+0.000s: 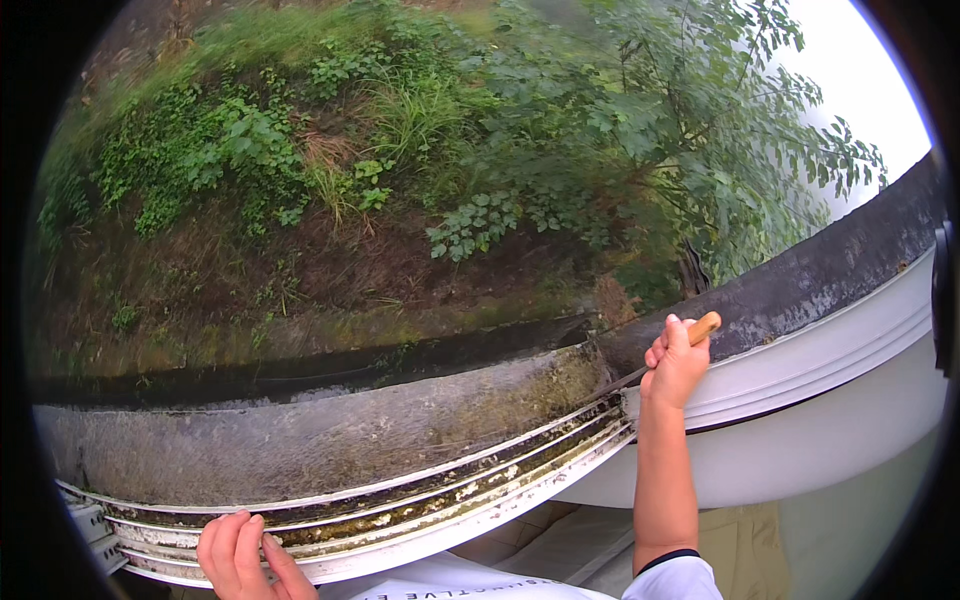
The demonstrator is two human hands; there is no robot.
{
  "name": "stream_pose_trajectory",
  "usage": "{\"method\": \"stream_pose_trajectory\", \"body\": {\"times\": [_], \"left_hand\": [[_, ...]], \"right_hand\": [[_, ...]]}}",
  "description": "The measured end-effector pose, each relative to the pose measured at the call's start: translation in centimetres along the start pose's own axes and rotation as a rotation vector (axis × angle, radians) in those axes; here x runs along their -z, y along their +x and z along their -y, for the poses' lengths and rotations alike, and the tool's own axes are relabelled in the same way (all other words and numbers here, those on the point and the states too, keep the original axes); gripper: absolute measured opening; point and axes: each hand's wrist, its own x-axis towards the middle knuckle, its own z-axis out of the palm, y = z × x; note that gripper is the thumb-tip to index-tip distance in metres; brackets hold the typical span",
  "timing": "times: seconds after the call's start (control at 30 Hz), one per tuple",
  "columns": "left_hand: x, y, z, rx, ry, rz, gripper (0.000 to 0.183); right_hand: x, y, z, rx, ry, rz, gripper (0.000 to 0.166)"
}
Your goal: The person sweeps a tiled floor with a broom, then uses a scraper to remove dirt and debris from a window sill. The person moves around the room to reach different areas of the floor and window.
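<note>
My right hand [677, 358] is closed around the wooden handle [705, 328] of a tool. Its thin dark shaft [628, 379] points down and left, to the corner where the window track meets the side frame; what kind of tool it is cannot be told. My left hand [247, 559] rests on the white window track [420, 541] at the lower left, fingers over its rails. Dark dirt and mossy, flaking grime [360, 521] lie in the grooves between the rails.
Outside the track runs a weathered concrete sill [300, 442]. The white side frame [810, 367] and a dark wall edge [825, 277] rise at the right. Beyond lie a dark gutter [300, 367] and a bank with green plants [420, 127]. A pale cloth or sheet [742, 547] shows indoors below.
</note>
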Motion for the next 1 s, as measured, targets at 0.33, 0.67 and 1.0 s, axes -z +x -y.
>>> {"method": "stream_pose_trajectory", "body": {"times": [0.33,0.67,1.0], "left_hand": [[-0.1,0.0,0.0,0.002,0.015,-0.012,0.022],[0.1,0.1,-0.1,-0.003,0.027,-0.014,0.022],[0.1,0.2,-0.1,-0.020,0.014,0.006,0.023]], "right_hand": [[-1.6,-1.2,-0.6,-0.043,-0.041,0.068,0.021],[-1.5,-2.6,0.8,0.092,0.096,0.115,0.021],[-1.4,-1.7,-0.2,-0.002,0.086,0.002,0.021]]}}
